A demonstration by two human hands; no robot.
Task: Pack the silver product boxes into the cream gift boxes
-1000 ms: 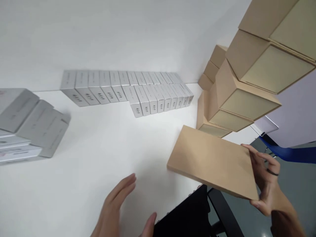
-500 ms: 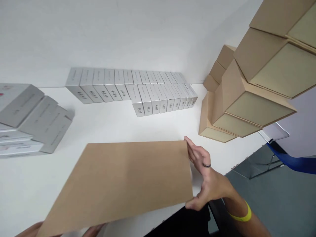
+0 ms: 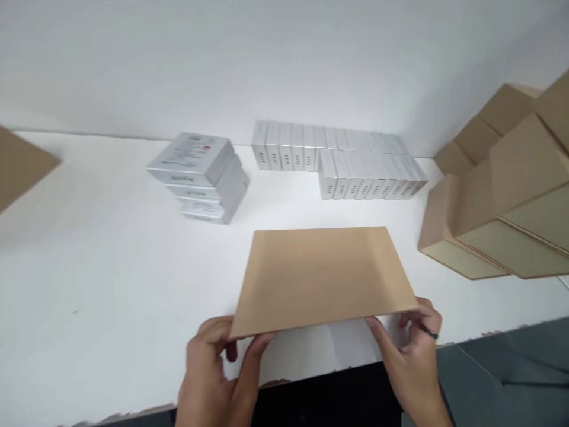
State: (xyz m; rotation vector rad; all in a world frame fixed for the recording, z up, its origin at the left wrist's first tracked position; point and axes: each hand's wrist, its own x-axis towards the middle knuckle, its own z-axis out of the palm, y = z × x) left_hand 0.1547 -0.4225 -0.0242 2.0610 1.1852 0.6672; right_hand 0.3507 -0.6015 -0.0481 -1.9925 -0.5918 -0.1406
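Observation:
A flat-topped brown cardboard box is held over the white table near its front edge. My left hand grips its near left corner, thumb at the near edge. At the near right corner, my right hand, with a dark ring on one finger, holds it too, thumb under the near edge. The underside of the box is hidden. Behind it stand two rows of small white boxes, and a stack of larger white boxes sits to the left.
Stacked brown boxes with pale faces fill the right side. The corner of another brown piece shows at the far left. The white table meets a wall behind, and its front edge looks chipped.
The view has shifted left. The brown box now lies more level and appears smaller, and my left hand has come fully into view at its near left corner.

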